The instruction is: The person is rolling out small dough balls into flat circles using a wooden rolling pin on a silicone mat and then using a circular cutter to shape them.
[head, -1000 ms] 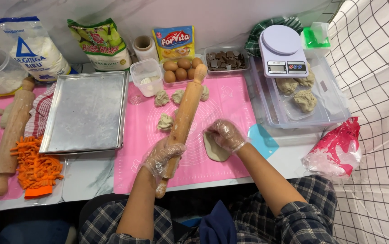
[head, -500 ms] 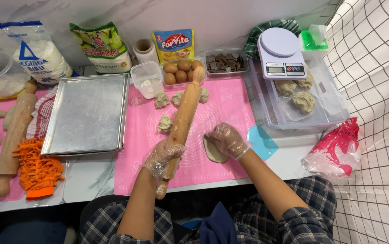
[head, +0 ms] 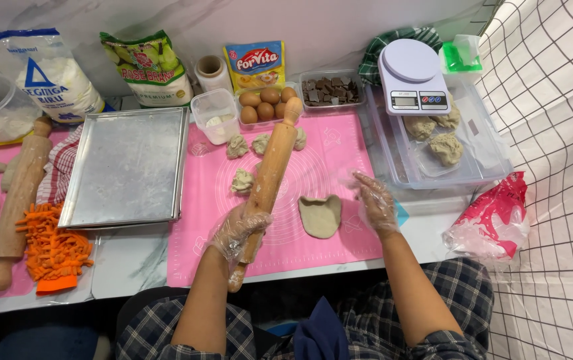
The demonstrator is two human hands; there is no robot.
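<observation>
My left hand: gloved, clamped on the wooden rolling pin, which slants across the pink mat. My right hand: gloved, fingers spread, empty, just beside the flattened dough piece.

Marble-look counter — pink mat, metal tray, clear bin, orange mitt directly on it.

Beyond the fingers stand a white-blue bag, green bag, yellow pouch and scale screen.
</observation>
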